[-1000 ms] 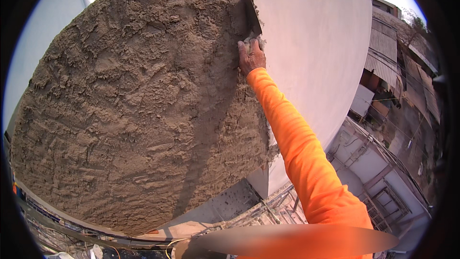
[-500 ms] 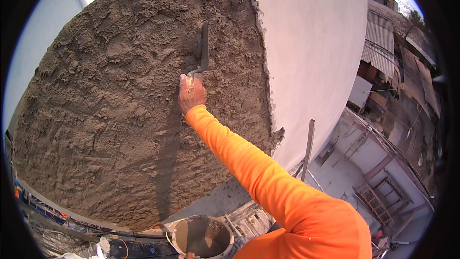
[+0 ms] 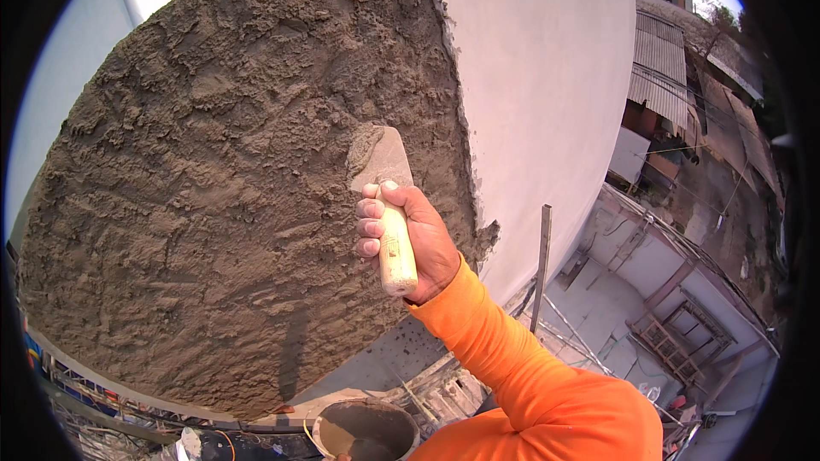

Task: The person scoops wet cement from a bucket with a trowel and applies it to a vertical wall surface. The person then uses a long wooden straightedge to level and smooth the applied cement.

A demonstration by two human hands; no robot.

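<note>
Gripping one trowel (image 3: 395,235) in the right hand (image 3: 433,243), raised right in front of one rough mortar-coated wall (image 3: 213,188)! Counting four fingertips wrapped along the left of the pale handle, plus one thumb pressed at its upper end: fingers closed firmly round it. Pointing the blade upward, grey and broad, and bearing one dollop of mortar (image 3: 365,151) down its left side. Running back from that wrist, one orange sleeve (image 3: 512,367), bent down to the lower edge.

On to containers: counting one, a round bucket (image 3: 416,437) at the bottom, below the wall. Holding a grey-brown mix (image 3: 342,437) inside, partly in shadow. At its lower left rim, probably a fingertip of the left hand (image 3: 343,457), nearly all cut off by the picture's edge; cannot tell whether open or closed.

Over to the right, meeting the mortar along a ragged edge: one smooth pale wall (image 3: 538,102). Near its foot, one upright post (image 3: 541,269); farther down and right, one wooden frame (image 3: 666,350), leaning at a slant.
</note>
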